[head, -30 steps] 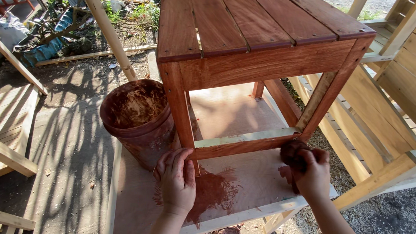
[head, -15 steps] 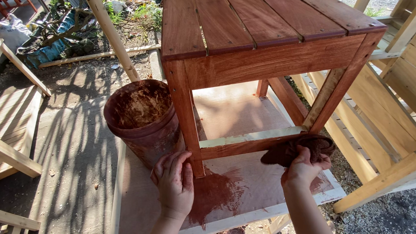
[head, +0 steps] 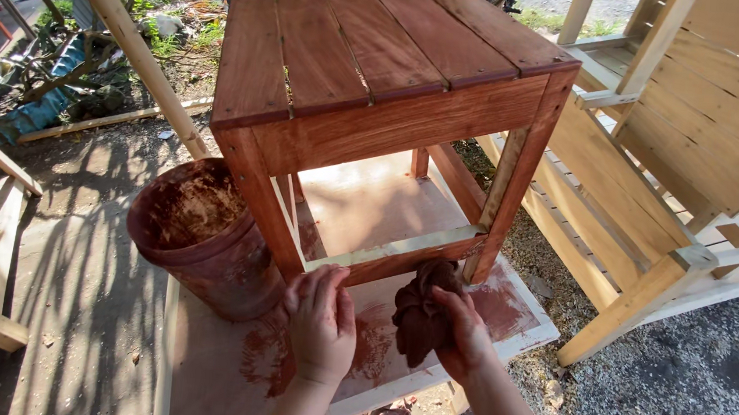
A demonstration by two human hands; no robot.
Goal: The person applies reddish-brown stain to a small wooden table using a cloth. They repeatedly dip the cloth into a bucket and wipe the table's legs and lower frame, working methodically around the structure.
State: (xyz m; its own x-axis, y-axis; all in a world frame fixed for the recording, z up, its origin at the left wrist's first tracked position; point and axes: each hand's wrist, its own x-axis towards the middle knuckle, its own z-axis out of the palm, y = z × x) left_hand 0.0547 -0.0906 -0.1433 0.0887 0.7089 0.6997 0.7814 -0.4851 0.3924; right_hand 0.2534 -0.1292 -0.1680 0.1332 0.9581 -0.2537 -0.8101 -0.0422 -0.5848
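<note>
Bucket [head: 200, 234] stain-smeared, seemingly near-empty, rag [head: 421, 313] in right hand [head: 465, 334]

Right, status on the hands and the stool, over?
Left hand flat against stool leg. Right hand presses stained rag on lower rail. Bucket sits left, touching nothing in play.

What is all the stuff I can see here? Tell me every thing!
Wooden stool: one, red-brown stained, on the board, centre.
Bucket: one, stain-smeared brown, left of the stool.
Board: one, pale with red-brown smears, under the stool.
Rag: one, dark red-brown, against the stool's lower front rail.
Unstained wooden furniture: several pieces, pale, right side.
Pole: one, pale wood, leaning at upper left.
Left hand: one, stain-marked, at the stool's front left leg.
Right hand: one, gripping the rag.
</note>
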